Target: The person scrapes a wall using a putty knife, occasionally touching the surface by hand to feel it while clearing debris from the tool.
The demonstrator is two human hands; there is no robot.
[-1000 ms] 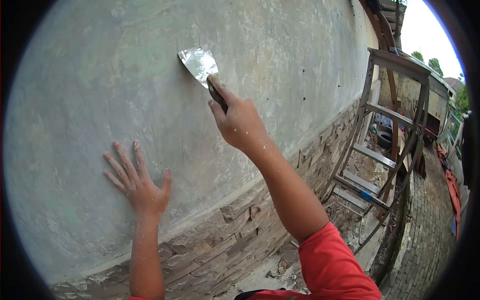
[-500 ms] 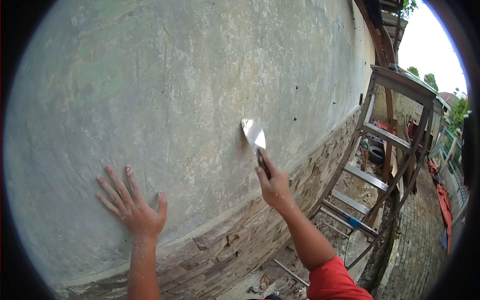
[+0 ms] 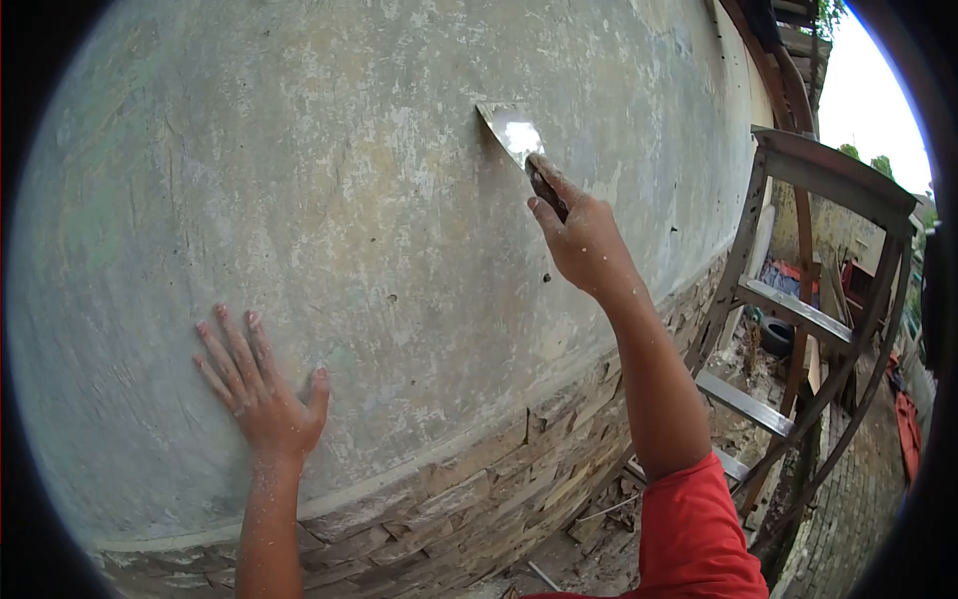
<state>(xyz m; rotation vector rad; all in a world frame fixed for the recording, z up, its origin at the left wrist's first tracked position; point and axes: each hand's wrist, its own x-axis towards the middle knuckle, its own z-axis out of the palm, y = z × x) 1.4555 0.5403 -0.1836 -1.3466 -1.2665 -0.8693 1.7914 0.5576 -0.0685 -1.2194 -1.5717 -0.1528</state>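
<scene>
A patchy grey-green wall [image 3: 329, 230] with flaking paint fills most of the head view. My right hand [image 3: 584, 235] is closed around the dark handle of a putty knife [image 3: 515, 135]. The knife's shiny metal blade points up and left, its edge at the wall surface. Lower on the left, my left hand [image 3: 267, 394] lies flat against the wall, fingers spread and holding nothing. Pale dust and specks cover both hands and forearms.
A metal stepladder [image 3: 743, 401] stands close on the right. Rough stone cladding [image 3: 459, 499] runs along the wall's base. Beyond the ladder are a tyre [image 3: 775, 336], wooden posts, a red cloth [image 3: 906, 434] and a paved path [image 3: 848, 519].
My right hand has moved up the wall with the putty knife, the arm reaching higher. My left hand stays spread on the wall. The view has shifted slightly.
</scene>
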